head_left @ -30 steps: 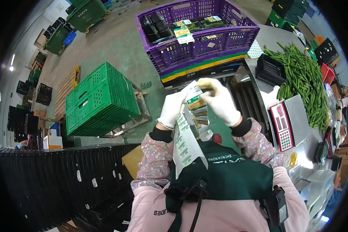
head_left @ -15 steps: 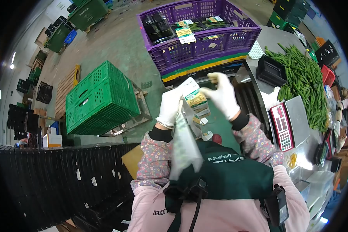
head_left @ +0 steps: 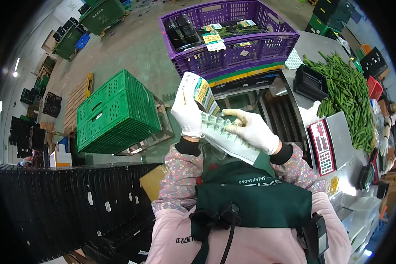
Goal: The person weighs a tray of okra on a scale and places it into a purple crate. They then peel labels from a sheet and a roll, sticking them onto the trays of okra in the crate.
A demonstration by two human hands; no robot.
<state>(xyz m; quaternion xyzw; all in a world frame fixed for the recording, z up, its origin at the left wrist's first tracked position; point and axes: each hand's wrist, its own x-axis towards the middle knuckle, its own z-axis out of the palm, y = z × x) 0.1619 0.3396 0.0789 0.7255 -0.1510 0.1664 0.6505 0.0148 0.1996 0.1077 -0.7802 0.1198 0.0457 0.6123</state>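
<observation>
The print on the label strip (head_left: 224,134) is too small to be read, and its lower end is hidden behind the right hand (head_left: 251,130). The left hand (head_left: 187,115), gloved and raised, is closed on the strip's upper end, held upright. The right hand is pinched on the strip lower down, fingers pointing left. Beyond them a purple crate (head_left: 233,53) is seen, and a scale (head_left: 323,147) on the metal table's (head_left: 312,44) near edge.

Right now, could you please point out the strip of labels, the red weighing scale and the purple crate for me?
Strip of labels (head_left: 226,134), head view: on the printed middle of the strip.
Red weighing scale (head_left: 322,147), head view: on its keypad.
Purple crate (head_left: 233,52), head view: on its near wall.
</observation>
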